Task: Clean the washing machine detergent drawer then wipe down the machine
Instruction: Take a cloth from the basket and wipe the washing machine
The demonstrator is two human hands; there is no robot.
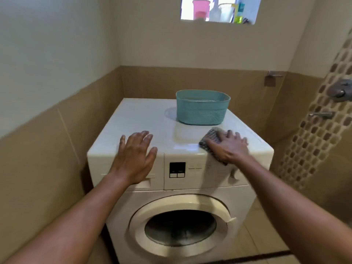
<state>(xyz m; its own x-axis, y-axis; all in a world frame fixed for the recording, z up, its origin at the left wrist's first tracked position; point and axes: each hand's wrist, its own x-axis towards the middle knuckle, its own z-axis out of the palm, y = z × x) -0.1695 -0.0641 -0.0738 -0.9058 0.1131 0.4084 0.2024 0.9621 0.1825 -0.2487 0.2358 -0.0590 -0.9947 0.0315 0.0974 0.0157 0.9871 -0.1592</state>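
Note:
A white front-loading washing machine (144, 119) stands in a tiled corner. Its detergent drawer (146, 180) at the upper left of the front panel is pushed in and partly hidden by my left hand. My left hand (136, 155) rests flat with fingers spread on the front left edge of the machine's top. My right hand (227, 147) presses a dark checked cloth (211, 139) onto the top's front right corner; the cloth hangs a little over the control panel (190, 168). The round door (181, 225) is shut.
A teal plastic basket (202, 107) sits at the back right of the machine's top. Brown tiled walls close in at left and behind. Shower taps (339, 90) and a mosaic strip are at the right. Bottles stand in a high window (219, 10).

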